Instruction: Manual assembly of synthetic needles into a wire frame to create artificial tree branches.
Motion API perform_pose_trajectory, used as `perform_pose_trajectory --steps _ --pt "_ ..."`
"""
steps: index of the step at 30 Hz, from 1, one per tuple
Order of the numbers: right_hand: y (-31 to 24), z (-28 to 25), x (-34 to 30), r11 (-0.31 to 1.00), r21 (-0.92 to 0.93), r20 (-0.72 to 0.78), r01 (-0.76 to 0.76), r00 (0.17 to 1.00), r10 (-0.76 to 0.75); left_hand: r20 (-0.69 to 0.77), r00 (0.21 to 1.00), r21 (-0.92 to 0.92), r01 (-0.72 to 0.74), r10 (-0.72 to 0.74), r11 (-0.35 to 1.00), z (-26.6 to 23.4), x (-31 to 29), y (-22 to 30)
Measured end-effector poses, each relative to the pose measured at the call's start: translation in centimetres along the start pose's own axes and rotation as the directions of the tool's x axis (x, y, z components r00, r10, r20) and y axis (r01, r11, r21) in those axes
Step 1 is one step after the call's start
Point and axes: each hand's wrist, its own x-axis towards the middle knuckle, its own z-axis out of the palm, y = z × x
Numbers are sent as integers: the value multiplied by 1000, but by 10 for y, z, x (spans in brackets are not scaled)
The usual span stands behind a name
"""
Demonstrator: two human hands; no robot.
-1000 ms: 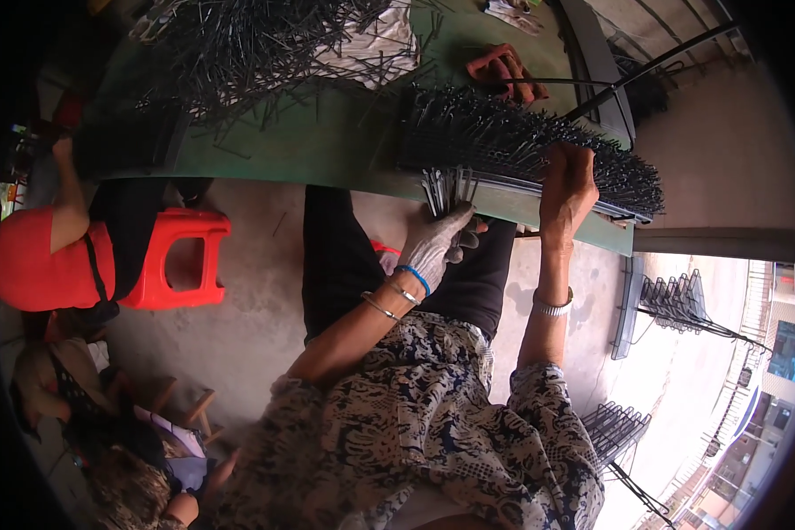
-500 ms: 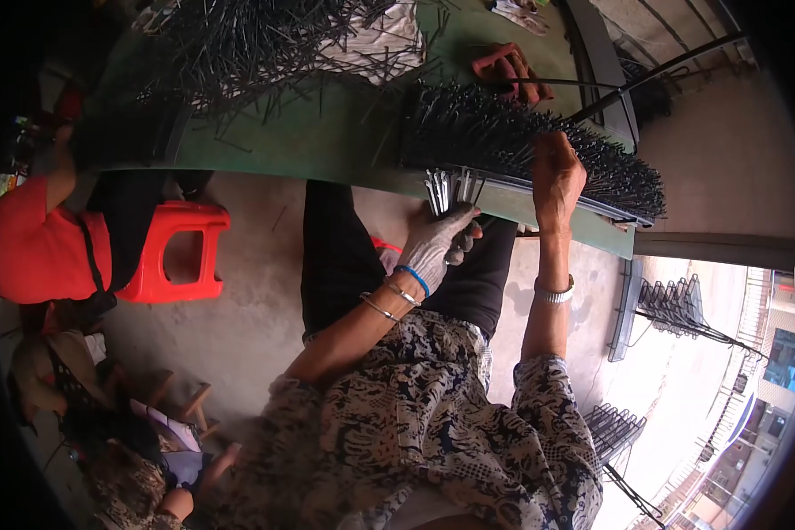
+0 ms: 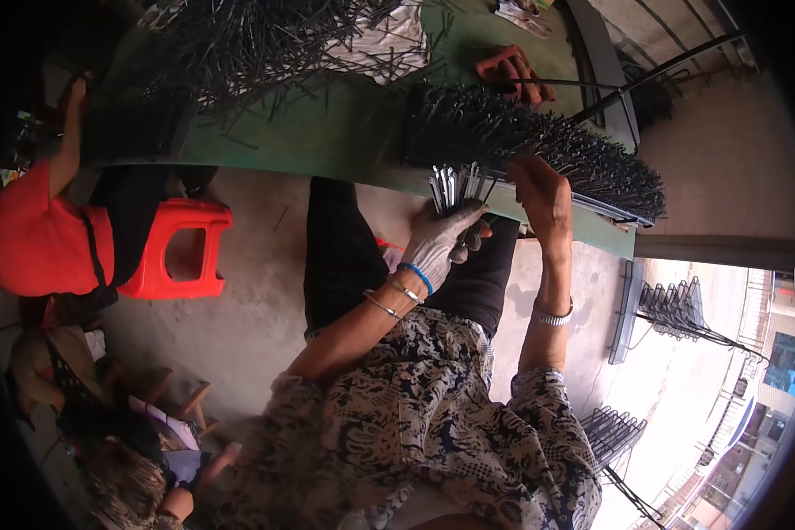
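Observation:
My left hand (image 3: 442, 243), in a pale glove with dark fingertips, is closed around a bundle of thin metal rods (image 3: 451, 188). The rods stick up from the fist, some silvery and some dark, just in front of the table edge. My bare right hand (image 3: 546, 199) is a little to the right of the bundle, its fingers curled together toward it. Whatever may be between those fingertips is too small and dark to make out. Behind the right hand stands a long dark rack (image 3: 468, 132) densely filled with upright black rods.
The green table (image 3: 283, 132) carries a heap of loose black rods (image 3: 256, 44) on a pale cloth, and a reddish cloth (image 3: 512, 75). A red stool (image 3: 181, 247) stands at left beside a person in red (image 3: 49, 238). Wire racks (image 3: 676, 305) stand at right.
My right hand has moved left and slightly nearer, from over the rack toward the bundle. The left hand has barely moved. The person in red has raised an arm.

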Motion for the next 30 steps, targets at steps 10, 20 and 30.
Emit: perform_pose_trajectory --steps 10,20,30 --pt "-16 -19 -4 960 225 -83 -167 978 189 -12 999 -20 36 -36 999 -9 9 -6" --pt "25 8 22 991 -136 -236 -21 972 -12 55 998 1 38 -38 999 -3 -2 -1" --pt "8 1 11 989 -150 -40 -11 999 5 90 996 -23 20 -17 1000 -3 -4 -3"
